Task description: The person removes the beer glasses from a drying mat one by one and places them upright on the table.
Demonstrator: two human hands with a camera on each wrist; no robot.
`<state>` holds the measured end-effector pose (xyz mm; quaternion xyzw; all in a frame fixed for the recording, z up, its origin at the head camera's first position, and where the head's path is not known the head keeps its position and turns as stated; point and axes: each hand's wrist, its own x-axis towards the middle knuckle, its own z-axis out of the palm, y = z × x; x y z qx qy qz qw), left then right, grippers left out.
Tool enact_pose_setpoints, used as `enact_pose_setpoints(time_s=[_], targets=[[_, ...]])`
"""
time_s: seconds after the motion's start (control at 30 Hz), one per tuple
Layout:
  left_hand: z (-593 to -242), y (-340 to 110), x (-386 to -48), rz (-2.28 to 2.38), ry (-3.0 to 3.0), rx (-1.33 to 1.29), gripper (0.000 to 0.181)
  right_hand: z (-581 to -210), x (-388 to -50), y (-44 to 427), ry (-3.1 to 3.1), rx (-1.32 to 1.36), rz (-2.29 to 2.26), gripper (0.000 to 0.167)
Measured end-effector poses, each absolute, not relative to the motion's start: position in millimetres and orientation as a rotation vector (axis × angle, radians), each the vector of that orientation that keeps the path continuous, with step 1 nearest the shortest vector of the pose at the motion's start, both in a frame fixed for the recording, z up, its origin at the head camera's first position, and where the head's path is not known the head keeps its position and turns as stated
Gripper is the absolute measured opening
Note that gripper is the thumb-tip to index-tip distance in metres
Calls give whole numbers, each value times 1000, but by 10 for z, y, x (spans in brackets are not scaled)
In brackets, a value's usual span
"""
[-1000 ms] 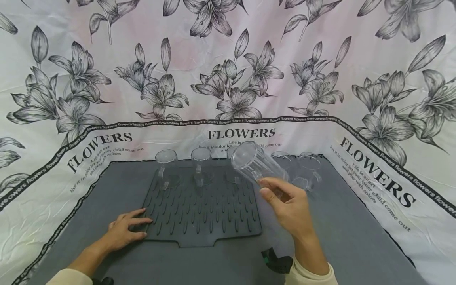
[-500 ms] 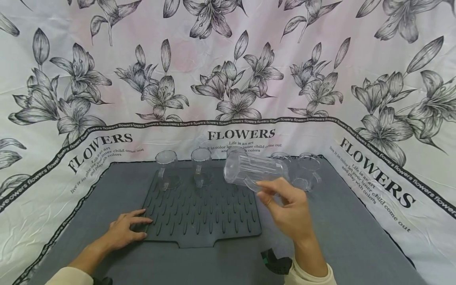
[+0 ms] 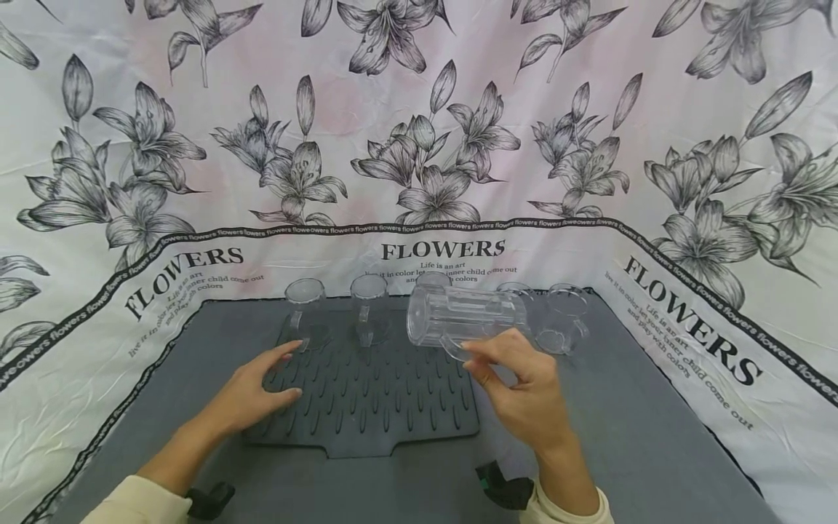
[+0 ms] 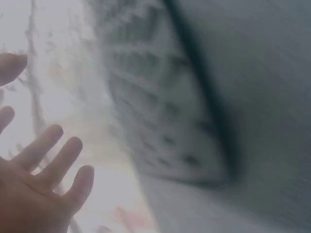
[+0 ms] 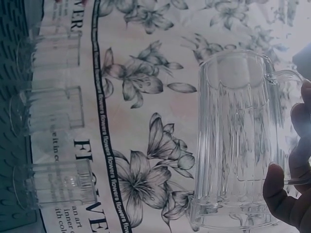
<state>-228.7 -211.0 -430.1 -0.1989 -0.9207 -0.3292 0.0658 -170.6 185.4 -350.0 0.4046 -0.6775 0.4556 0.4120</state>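
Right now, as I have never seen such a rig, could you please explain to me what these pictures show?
There is no machine here: a person works bare-handed. One camera on the head looks forward and down; one on each wrist shows that hand's work. A dark ridged mat lies on the grey table, with three clear mugs along its far edge and two more mugs to its right. The right hand holds a sixth mug, tipped sideways in the air, by its handle. The left hand is open and holds nothing.
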Motion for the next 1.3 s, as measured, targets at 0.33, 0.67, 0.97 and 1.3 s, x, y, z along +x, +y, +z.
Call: enact_pose_setpoints(time_s=[0.33,0.67,0.97,1.3], targets=[[-3794,-1433,-2215,-1156,-2527,-857,78,-3484,-1678,1858,-1711,1015,1089,23],[-3523,-842,-2141,-1308,-2304,-1036,82,-3474,-1658,1837,-1736,1044,1058,12],[-3421,-646,-2122,-1311,-2184,-1170,85,-3497,-1658,1775,-1743,1071,1044,19],[-3431,-599,-2138,-1281,-2145,-1192,72,-3526,-1650,1725,-1757,1122,1034,13]])
